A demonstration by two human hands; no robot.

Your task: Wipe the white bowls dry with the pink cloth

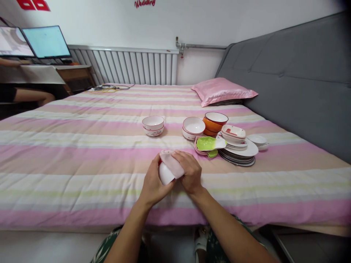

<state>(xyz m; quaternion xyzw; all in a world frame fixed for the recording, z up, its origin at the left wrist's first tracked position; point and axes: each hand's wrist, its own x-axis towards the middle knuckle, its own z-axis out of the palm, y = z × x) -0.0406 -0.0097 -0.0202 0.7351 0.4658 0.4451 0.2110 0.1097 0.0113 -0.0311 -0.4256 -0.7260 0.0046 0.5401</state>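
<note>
Above the near part of the bed, my left hand (154, 183) is wrapped round a white bowl (165, 174) with a bit of red at its rim. My right hand (191, 171) presses a pale pink cloth (174, 163) against that bowl. Beyond my hands stand two stacked white bowls (153, 124) with red rims. Right of them is another pair of red-rimmed bowls (193, 126). Closest to my right hand lies a green and white leaf-shaped dish (210, 143), stacked on pink and green ones.
Orange bowls (211, 126), a pile of plates (249, 149) with rectangular dishes (233, 132) on it, and small white dishes (257, 140) stand at the right. A pink pillow (223, 90) lies by the grey headboard (285, 65). Cables (115, 87) lie far left, near a seated person's leg (34, 95).
</note>
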